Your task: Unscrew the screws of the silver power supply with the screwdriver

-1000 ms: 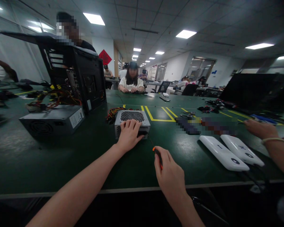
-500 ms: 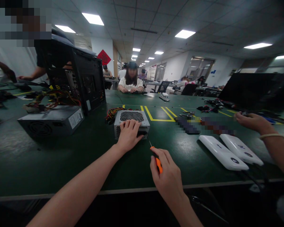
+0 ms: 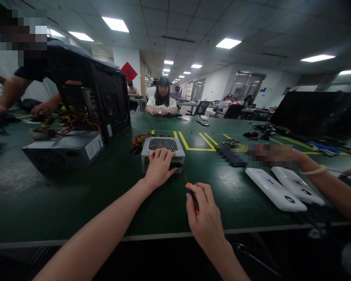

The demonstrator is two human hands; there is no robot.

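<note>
A silver computer power supply (image 3: pixel 178 146) with a honeycomb-vented top sits on the green table, its bundled cables (image 3: pixel 138 143) behind its left side. My left hand (image 3: pixel 160 166) grips it from the front, fingers over the top edge and thumb low at the near right. In my right hand (image 3: pixel 204 208) is an orange-and-black screwdriver (image 3: pixel 188 184), its thin shaft pointing up and left to the near right corner of the power supply. I cannot make out whether the tip sits in a screw.
A second power supply (image 3: pixel 67 150) and an open black computer case (image 3: pixel 111 97) stand at left. Two white power banks (image 3: pixel 273 189) lie at right, near a co-worker's arm (image 3: pixel 324 175). Small tools (image 3: pixel 232 140) and a dark monitor (image 3: pixel 307 113) are farther back. Another person (image 3: pixel 162 103) sits opposite.
My right hand has turned slightly around the screwdriver, hiding more of its handle. My left hand stays put. The co-worker's hand at right has moved left and down to the blurred items.
</note>
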